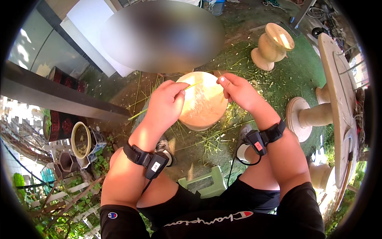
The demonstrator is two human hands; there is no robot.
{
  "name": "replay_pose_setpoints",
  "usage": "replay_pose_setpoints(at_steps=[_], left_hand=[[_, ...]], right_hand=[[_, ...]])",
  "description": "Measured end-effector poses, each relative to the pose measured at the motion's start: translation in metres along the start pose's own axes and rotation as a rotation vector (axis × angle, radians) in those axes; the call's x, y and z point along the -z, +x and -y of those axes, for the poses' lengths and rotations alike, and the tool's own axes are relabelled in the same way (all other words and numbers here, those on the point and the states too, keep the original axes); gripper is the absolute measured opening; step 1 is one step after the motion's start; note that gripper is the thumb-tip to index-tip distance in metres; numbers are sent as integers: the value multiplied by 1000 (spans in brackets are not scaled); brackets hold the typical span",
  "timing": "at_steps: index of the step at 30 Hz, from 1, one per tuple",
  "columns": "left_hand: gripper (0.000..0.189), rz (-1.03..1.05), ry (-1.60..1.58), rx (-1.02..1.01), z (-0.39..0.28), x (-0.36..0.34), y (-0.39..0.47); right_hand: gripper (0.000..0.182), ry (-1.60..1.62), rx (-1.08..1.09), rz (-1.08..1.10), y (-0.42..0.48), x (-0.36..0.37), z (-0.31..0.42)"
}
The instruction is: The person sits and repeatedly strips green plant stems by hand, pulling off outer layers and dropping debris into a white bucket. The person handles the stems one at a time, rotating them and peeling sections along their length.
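Note:
My left hand (168, 103) pinches a thin yellow-green plant stem (194, 84) between thumb and fingers. One end of it points over the round top of a pale stone stool (206, 115); a length of stem also shows behind the wrist. On the other side of the stool top, my right hand (237, 89) has thumb and forefinger pressed together on a thin plant strand (220, 73). Its other fingers curl under and are partly hidden. Fine pale shreds are scattered across the sunlit stool top.
Cut stems (212, 143) litter the ground around the stool. A green plastic stool (209, 185) is between my legs. Another stone stool (271, 44) stands ahead right, near a stone table (337, 113). At left are a dark post (65, 92) and a plant pot (81, 140). A blurred patch hides the area ahead.

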State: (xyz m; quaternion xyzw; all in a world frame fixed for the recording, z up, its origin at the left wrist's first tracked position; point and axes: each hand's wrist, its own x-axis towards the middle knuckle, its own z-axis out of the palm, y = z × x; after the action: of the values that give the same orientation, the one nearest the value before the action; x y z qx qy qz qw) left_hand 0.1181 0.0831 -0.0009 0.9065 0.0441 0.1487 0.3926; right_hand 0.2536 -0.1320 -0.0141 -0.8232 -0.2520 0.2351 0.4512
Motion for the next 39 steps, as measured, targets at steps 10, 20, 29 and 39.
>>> replay_pose_setpoints(at_steps=[10,20,29,39], left_hand=[[16,101,-43,8,-22,-12,-4],[7,142,-538,150,-19,-25,-3],[7,93,-772,208,-25,-32,0],[6,39,-963,323,-39,-43,-8]], right_hand=[[37,533,-48,223,-5,-30,14],[38,1246,-62,273,-18,-38,24],[37,1140,66,254,-13,-36,28],[32,1256,26,212,-25,-57,29]])
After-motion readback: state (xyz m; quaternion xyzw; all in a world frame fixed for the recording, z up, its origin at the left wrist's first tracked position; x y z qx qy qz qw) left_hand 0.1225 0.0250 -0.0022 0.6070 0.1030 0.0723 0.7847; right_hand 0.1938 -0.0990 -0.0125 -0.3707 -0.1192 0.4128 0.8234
